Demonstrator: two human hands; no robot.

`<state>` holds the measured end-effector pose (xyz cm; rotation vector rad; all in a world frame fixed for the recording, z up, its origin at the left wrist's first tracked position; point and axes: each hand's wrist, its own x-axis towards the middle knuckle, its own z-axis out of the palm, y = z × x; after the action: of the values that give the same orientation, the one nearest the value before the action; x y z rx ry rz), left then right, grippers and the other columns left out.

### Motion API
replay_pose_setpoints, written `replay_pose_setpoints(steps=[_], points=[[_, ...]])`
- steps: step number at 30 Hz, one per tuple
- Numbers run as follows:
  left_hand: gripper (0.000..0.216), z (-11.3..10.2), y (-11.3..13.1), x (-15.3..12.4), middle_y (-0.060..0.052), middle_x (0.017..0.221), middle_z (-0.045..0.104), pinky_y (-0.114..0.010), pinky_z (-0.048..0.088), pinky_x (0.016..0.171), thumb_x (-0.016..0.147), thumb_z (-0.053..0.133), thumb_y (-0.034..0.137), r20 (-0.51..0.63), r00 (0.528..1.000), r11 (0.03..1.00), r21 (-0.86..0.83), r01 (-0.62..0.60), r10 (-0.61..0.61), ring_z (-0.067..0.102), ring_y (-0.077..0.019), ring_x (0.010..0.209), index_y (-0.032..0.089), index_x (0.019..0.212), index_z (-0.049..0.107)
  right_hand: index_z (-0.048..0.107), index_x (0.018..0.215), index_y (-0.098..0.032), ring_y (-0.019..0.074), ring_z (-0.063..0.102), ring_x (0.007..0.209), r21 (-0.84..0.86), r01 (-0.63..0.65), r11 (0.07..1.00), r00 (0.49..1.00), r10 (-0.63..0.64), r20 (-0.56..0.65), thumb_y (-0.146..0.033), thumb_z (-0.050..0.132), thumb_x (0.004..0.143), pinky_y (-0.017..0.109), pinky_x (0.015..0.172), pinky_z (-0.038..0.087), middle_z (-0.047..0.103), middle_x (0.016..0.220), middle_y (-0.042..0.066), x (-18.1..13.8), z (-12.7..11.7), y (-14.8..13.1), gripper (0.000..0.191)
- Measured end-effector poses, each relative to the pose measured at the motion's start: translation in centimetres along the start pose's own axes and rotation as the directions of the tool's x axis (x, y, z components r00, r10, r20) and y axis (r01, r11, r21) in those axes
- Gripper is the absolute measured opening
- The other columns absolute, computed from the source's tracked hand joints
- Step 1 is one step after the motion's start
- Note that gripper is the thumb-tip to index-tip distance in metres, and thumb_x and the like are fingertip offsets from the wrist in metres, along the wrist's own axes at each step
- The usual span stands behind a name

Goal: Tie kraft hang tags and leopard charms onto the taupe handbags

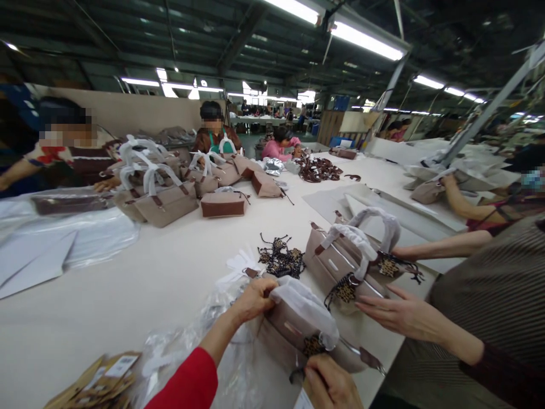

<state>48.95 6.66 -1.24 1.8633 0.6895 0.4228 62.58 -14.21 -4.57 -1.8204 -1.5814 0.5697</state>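
Note:
A taupe handbag with white-wrapped handles lies tilted on the table right before me. My left hand, below a red sleeve, is closed on the bag's upper edge by the handles. My right hand is closed low at the bag's front, beside a dark cord end. A white tag sticks out under its fingers; the pinch itself is hidden. A patterned charm hangs on the bag just above that hand.
At right, a co-worker's hands touch another taupe handbag with a charm. Black-corded charms lie in a pile beyond my bag. Clear plastic and brown tagged pieces lie at left. More handbags stand farther back, near other workers.

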Motion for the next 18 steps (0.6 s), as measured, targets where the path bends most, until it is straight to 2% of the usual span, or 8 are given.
replay_pose_setpoints(steps=[4, 8, 13, 18], points=[[0.019, -0.1, 0.3, 0.1, 0.004, 0.068, 0.054, -0.023, 0.038, 0.064, 0.053, 0.050, 0.007, 0.033, 0.999, 0.994, -0.109, 0.014, -0.011, 0.049, -0.0132, 0.069, 0.016, 0.068, 0.055, 0.055, 0.067, -0.019, 0.0156, 0.057, 0.060, 0.037, -0.135, 0.990, 0.990, 0.134, 0.032, -0.029, 0.039, 0.082, 0.024, 0.057, 0.040, 0.060, 0.063, 0.002, 1.2, -0.4, -0.8, 0.024], [0.017, -0.3, 0.5, 0.2, 0.005, 0.064, 0.050, -0.023, 0.037, 0.060, 0.053, 0.053, 0.011, 0.008, 0.998, 0.980, -0.190, 0.062, -0.062, 0.046, -0.0113, 0.062, 0.017, 0.068, 0.049, 0.052, 0.060, -0.018, 0.0155, 0.053, 0.056, 0.102, -0.303, 0.948, 0.947, 0.288, 0.142, -0.029, 0.040, 0.074, 0.025, 0.053, 0.035, 0.055, 0.055, 0.000, 1.3, -0.7, -0.6, 0.021], [0.022, -0.4, 0.8, 0.2, 0.005, 0.063, 0.048, -0.022, 0.035, 0.059, 0.049, 0.053, 0.012, 0.014, 0.997, 0.970, -0.227, 0.083, -0.082, 0.044, -0.0108, 0.061, 0.017, 0.070, 0.049, 0.051, 0.058, -0.018, 0.0144, 0.050, 0.055, 0.153, -0.381, 0.912, 0.915, 0.348, 0.206, -0.030, 0.041, 0.068, 0.024, 0.051, 0.033, 0.052, 0.054, 0.000, 0.5, -0.6, 0.8, 0.018], [0.020, -0.5, 0.8, 0.4, 0.004, 0.065, 0.049, -0.022, 0.036, 0.060, 0.050, 0.053, 0.014, 0.049, 0.997, 0.979, -0.194, 0.067, -0.059, 0.045, -0.0123, 0.064, 0.016, 0.070, 0.055, 0.052, 0.057, -0.018, 0.0141, 0.050, 0.054, 0.133, -0.368, 0.920, 0.912, 0.329, 0.246, -0.031, 0.043, 0.068, 0.023, 0.051, 0.034, 0.055, 0.053, -0.001, -0.1, -0.7, 1.6, 0.019]])
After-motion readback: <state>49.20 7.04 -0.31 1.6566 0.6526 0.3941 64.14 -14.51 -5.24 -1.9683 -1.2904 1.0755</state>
